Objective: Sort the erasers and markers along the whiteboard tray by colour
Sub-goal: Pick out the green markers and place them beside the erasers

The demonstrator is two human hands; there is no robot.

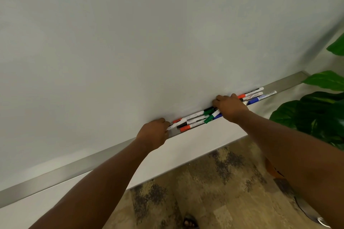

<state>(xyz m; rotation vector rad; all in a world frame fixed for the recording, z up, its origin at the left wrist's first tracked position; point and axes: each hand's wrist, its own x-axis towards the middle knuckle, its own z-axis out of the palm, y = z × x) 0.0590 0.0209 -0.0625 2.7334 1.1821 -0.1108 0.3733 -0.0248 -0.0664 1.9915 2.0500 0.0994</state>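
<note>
markers (193,122): about ten in view, some hidden under hands | red caps: 3 | green caps: 2 | blue caps: 2 | black caps: at least 2 | erasers: count cannot be told | tray (74,166): 1 | hands: 2 | plant (316,113): 1

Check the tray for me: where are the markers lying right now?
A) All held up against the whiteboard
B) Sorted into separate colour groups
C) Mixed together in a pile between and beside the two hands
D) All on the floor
C: red, green, black and blue markers overlap unsorted on the tray, between the left hand and right hand and beyond the right.
</note>
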